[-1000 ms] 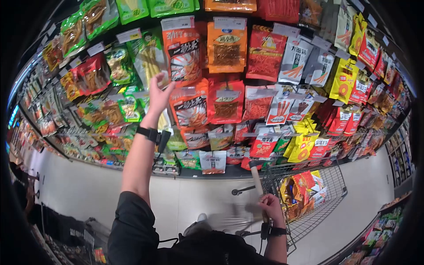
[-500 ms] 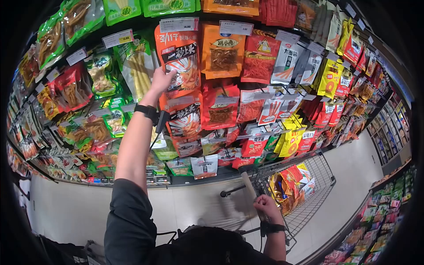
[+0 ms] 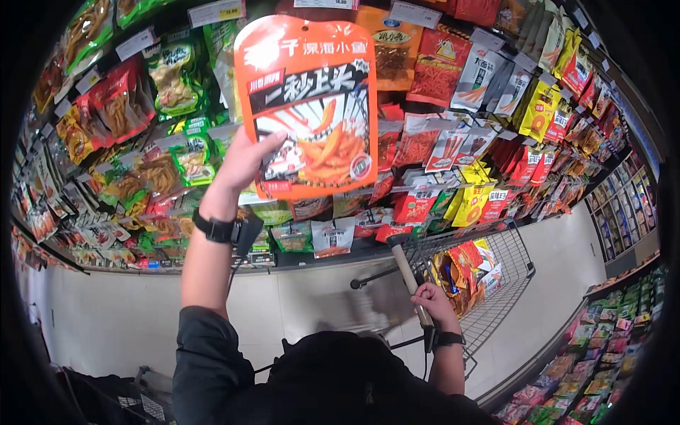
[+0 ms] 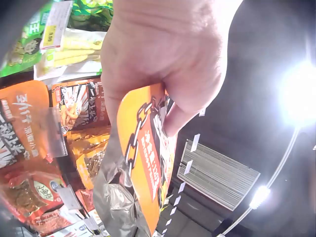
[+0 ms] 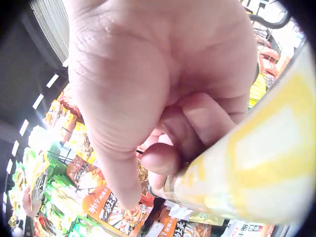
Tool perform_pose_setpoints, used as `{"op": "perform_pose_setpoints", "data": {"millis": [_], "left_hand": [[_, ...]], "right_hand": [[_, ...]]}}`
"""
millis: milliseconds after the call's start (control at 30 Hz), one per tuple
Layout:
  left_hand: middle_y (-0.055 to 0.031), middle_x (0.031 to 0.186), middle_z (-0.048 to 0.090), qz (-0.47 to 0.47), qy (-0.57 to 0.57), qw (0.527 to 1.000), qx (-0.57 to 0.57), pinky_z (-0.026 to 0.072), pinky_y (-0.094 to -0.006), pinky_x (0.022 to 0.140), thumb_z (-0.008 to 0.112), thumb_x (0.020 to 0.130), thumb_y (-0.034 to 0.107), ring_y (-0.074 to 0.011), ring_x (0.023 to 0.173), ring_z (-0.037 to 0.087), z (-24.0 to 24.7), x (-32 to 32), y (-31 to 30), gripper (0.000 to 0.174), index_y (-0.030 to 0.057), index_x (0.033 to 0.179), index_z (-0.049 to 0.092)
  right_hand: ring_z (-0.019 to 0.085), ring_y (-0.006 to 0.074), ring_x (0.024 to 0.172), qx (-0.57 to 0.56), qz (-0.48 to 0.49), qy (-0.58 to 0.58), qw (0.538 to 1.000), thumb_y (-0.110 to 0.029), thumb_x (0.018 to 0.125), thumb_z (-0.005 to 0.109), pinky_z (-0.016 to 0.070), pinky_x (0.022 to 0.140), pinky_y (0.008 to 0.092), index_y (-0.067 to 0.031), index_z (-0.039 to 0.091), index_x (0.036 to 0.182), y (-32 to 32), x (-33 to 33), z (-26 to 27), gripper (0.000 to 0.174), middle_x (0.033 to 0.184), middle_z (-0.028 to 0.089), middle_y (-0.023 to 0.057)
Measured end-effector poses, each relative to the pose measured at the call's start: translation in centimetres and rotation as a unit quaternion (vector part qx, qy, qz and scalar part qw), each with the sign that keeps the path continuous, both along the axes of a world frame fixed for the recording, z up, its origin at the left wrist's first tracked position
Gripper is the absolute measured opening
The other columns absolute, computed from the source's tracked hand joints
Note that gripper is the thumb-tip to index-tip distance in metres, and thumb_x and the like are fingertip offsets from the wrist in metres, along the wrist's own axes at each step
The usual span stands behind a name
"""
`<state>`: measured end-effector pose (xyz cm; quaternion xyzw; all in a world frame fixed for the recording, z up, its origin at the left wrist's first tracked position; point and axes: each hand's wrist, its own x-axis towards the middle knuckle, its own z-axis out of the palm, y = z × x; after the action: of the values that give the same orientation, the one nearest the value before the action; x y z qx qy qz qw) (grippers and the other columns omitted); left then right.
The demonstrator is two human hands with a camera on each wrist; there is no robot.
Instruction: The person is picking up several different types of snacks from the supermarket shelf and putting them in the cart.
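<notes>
In the head view, my left hand [image 3: 241, 166] grips an orange-red snack bag [image 3: 306, 106] by its lower left edge, the thumb lying across its printed front. The left wrist view shows the same bag [image 4: 143, 143] from its side, pinched between thumb and fingers, with its silvery lower gusset visible. The bag is held out before the shelf, clear of the hanging rows. Lower right, my right hand [image 3: 433, 304] is at the pale handle [image 3: 407, 276] of a shopping cart. Up close in the right wrist view, its fingers [image 5: 197, 118] curl in against the cart handle [image 5: 247, 173].
Several colourful snack bags lie in the wire cart [image 3: 506, 312]. Rows of hanging packs fill the rack, including green bags [image 3: 173, 78] at left and yellow bags [image 3: 537, 110] at right. Another display of packs [image 3: 602, 354] stands at lower right. Tiled floor [image 3: 312, 297] runs between.
My left hand first reached toward the rack, then touched the orange-red snack bag, and now holds it nearer to me, off the rack. The right hand has shifted slightly onto the cart handle.
</notes>
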<state>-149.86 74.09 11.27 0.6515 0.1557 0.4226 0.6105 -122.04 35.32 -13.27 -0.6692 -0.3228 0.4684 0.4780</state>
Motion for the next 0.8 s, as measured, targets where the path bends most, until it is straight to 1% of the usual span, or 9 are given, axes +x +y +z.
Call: {"op": "perform_pose_setpoints", "data": {"millis": [133, 167, 200, 333, 400, 467, 533, 700, 800], "left_hand": [[-0.0076, 0.11, 0.058, 0.01, -0.038, 0.998, -0.043, 0.0455, -0.0293, 0.083, 0.061, 0.082, 0.01, -0.0138, 0.095, 0.056, -4.4, -3.1, -4.9, 0.041, -0.0009, 0.118, 0.047], [-0.008, 0.111, 0.057, 0.001, -0.057, 0.996, -0.069, 0.0453, -0.0299, 0.084, 0.062, 0.082, 0.01, -0.0148, 0.098, 0.056, -5.8, -3.6, -5.8, 0.044, -0.0006, 0.12, 0.044], [-0.0081, 0.107, 0.058, 0.021, -0.095, 0.991, -0.092, 0.0471, -0.029, 0.081, 0.061, 0.081, 0.005, -0.0137, 0.094, 0.057, -6.9, -3.8, -7.3, 0.038, -0.0015, 0.115, 0.047], [-0.008, 0.106, 0.058, 0.055, -0.133, 0.974, -0.175, 0.0464, -0.0291, 0.082, 0.061, 0.081, 0.005, -0.014, 0.095, 0.056, -12.7, -5.1, -11.5, 0.038, -0.001, 0.116, 0.047], [-0.0087, 0.108, 0.058, 0.054, -0.118, 0.974, -0.186, 0.0466, -0.0287, 0.083, 0.059, 0.082, 0.002, -0.0139, 0.096, 0.057, -14.0, -5.7, -13.5, 0.037, -0.0006, 0.116, 0.047], [-0.0086, 0.109, 0.058, 0.027, -0.09, 0.976, -0.198, 0.0464, -0.0289, 0.083, 0.059, 0.082, 0.001, -0.0138, 0.096, 0.057, -15.0, -6.6, -14.6, 0.037, -0.0003, 0.117, 0.047], [-0.0085, 0.111, 0.057, 0.026, -0.096, 0.972, -0.213, 0.046, -0.029, 0.084, 0.059, 0.082, 0.001, -0.0137, 0.099, 0.056, -15.7, -6.9, -15.5, 0.038, 0.0001, 0.118, 0.046], [-0.0078, 0.114, 0.056, 0.001, -0.096, 0.97, -0.221, 0.0447, -0.031, 0.086, 0.06, 0.081, 0.002, -0.0147, 0.101, 0.055, -15.7, -7.3, -16.8, 0.043, 0.0019, 0.121, 0.043], [-0.0076, 0.114, 0.056, 0.003, -0.086, 0.973, -0.214, 0.0446, -0.0309, 0.086, 0.061, 0.08, 0.002, -0.0145, 0.101, 0.055, -16.4, -7.3, -17.2, 0.045, 0.0029, 0.122, 0.043]], "right_hand": [[0.033, -0.0019, 0.049, 0.005, 0.017, 0.011, 1.0, -0.007, 0.079, 0.066, 0.0256, 0.045, 0.0165, -0.0077, 0.053, 0.077, 0.1, 0.6, -0.7, 0.013, 0.057, 0.042, -0.011], [0.033, -0.0018, 0.049, 0.007, 0.021, 0.019, 1.0, -0.007, 0.079, 0.066, 0.0255, 0.044, 0.0164, -0.0076, 0.053, 0.078, 0.3, 0.4, -0.2, 0.013, 0.057, 0.042, -0.0109], [0.034, -0.0018, 0.048, 0.009, 0.025, 0.029, 0.999, -0.008, 0.079, 0.066, 0.0255, 0.044, 0.0162, -0.0075, 0.053, 0.08, 0.4, 0.2, 0.4, 0.013, 0.058, 0.043, -0.0109], [0.035, -0.0015, 0.047, -0.031, 0.089, 0.027, 0.995, -0.01, 0.081, 0.064, 0.0258, 0.041, 0.0155, -0.0078, 0.053, 0.09, 0.7, 0.1, 2.9, 0.014, 0.057, 0.039, -0.011], [0.037, -0.0006, 0.047, -0.052, 0.11, 0.038, 0.992, -0.011, 0.082, 0.063, 0.0287, 0.041, 0.0157, -0.0082, 0.051, 0.096, 0.7, 0.4, 3.0, 0.019, 0.057, 0.038, -0.0102], [0.039, -0.0001, 0.048, -0.053, 0.118, 0.067, 0.989, -0.012, 0.082, 0.062, 0.0315, 0.042, 0.0158, -0.0081, 0.051, 0.1, 1.0, 0.5, 3.0, 0.021, 0.06, 0.041, -0.0094], [0.047, 0.0021, 0.055, -0.06, 0.137, 0.092, 0.985, -0.015, 0.084, 0.058, 0.0384, 0.048, 0.0166, -0.0079, 0.05, 0.106, 1.1, 0.9, 3.2, 0.024, 0.069, 0.049, -0.0057], [0.052, 0.0065, 0.063, -0.055, 0.181, 0.201, 0.961, -0.019, 0.087, 0.056, 0.0432, 0.055, 0.0193, -0.0076, 0.046, 0.113, 2.1, 1.2, 3.3, 0.03, 0.074, 0.052, -0.0013], [0.054, 0.0085, 0.067, -0.102, 0.228, 0.125, 0.96, -0.019, 0.089, 0.052, 0.0442, 0.058, 0.0208, -0.0068, 0.044, 0.115, 3.7, 0.2, 4.6, 0.03, 0.076, 0.054, 0.0016]]}}
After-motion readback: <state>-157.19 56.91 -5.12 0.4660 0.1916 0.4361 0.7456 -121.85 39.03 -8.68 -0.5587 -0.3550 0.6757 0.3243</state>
